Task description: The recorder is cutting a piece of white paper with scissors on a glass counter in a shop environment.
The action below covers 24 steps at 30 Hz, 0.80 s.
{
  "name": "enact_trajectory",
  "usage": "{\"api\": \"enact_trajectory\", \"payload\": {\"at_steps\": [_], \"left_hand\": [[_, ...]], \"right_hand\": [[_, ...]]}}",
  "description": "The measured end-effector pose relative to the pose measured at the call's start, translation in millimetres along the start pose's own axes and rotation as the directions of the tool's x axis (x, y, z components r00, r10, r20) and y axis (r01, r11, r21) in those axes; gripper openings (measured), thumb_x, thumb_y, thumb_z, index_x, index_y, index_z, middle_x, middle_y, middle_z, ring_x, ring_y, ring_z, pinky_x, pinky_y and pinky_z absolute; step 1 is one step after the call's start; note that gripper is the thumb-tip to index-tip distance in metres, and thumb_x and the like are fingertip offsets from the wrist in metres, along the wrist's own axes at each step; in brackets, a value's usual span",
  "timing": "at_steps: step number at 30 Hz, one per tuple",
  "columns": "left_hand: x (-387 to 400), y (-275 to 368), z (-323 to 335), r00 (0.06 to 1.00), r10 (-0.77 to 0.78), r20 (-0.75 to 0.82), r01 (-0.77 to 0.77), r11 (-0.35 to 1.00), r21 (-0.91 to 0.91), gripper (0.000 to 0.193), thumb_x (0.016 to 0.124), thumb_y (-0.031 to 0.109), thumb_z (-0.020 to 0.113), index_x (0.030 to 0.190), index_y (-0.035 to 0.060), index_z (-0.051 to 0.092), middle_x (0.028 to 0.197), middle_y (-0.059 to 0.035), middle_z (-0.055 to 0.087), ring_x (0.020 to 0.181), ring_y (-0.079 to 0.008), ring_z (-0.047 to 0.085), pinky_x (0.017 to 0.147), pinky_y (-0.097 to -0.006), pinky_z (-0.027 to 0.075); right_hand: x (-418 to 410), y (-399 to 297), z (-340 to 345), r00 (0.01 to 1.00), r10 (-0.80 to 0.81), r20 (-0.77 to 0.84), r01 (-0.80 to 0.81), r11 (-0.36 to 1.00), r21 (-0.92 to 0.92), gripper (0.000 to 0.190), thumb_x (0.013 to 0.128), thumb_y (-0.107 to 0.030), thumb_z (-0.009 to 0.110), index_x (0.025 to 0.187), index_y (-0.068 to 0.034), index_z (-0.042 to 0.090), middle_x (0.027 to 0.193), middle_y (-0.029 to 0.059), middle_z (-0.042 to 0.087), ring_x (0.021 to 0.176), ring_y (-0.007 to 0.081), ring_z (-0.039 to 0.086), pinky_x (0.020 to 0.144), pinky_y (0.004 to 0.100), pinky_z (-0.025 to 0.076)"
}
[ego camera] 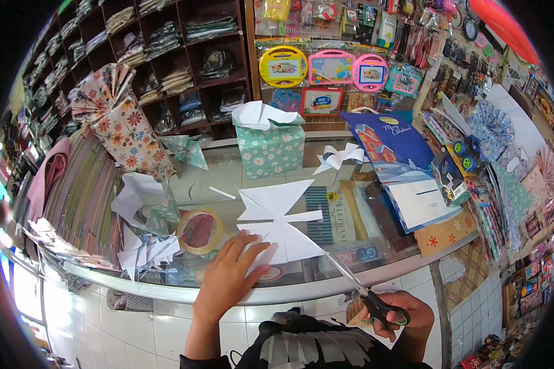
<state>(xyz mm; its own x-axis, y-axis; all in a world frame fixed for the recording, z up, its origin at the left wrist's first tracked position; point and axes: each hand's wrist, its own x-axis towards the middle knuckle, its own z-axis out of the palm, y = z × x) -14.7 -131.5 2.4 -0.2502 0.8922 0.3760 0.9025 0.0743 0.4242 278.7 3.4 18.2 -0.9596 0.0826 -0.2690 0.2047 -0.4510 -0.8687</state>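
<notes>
White paper cut into a bow-like shape [281, 212] lies on the glass counter. The fingers of my left hand [233, 267] rest spread on its lower left part. My right hand [399, 316] holds scissors [367, 293] by their black and green handles, with the blades pointing up and left to the paper's lower right corner. Left of the paper are a roll of tape [200, 231] and white paper scraps [154, 253]. Behind it stands a package in green daisy paper [271, 150], and a white paper bow [344, 157] lies to its right.
A tall floral-wrapped package [129, 129] leans at the left beside stacked sheets of wrapping paper [83, 184]. Crumpled green and white paper [152, 203] lies near the tape. A blue Christmas bag [392, 143] and a boxed toy [450, 170] are at the right. The counter's metal edge [258, 297] runs before me.
</notes>
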Motion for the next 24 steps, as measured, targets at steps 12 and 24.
{"api": "enact_trajectory", "payload": {"at_steps": [12, 24], "left_hand": [[19.0, 10.1, 7.3, 0.979, 0.201, 0.023, -0.199, 0.94, 0.276, 0.019, 0.076, 0.02, 0.06, 0.092, 0.009, 0.057, 0.093, -0.0024, 0.058, 0.089, -0.0198, 0.054, 0.078, -0.0335, 0.04], [33.0, 9.4, 10.5, 0.82, 0.568, 0.068, -0.554, 0.759, 0.342, 0.021, 0.068, 0.012, 0.057, 0.089, 0.0118, 0.06, 0.09, -0.0015, 0.06, 0.081, -0.0183, 0.058, 0.07, -0.0349, 0.046]], "right_hand": [[-12.3, 19.5, -11.8, 0.994, -0.107, 0.009, 0.107, 0.994, -0.02, 0.056, 0.086, -0.043, 0.052, 0.112, 0.007, 0.045, 0.063, 0.0069, 0.053, 0.048, 0.0085, 0.048, 0.042, 0.0183, 0.039], [-26.4, 32.9, -13.0, 0.989, -0.13, -0.077, 0.132, 0.991, 0.017, 0.056, 0.086, -0.042, 0.053, 0.111, 0.008, 0.046, 0.062, 0.007, 0.053, 0.048, 0.0083, 0.048, 0.04, 0.0182, 0.036]]}}
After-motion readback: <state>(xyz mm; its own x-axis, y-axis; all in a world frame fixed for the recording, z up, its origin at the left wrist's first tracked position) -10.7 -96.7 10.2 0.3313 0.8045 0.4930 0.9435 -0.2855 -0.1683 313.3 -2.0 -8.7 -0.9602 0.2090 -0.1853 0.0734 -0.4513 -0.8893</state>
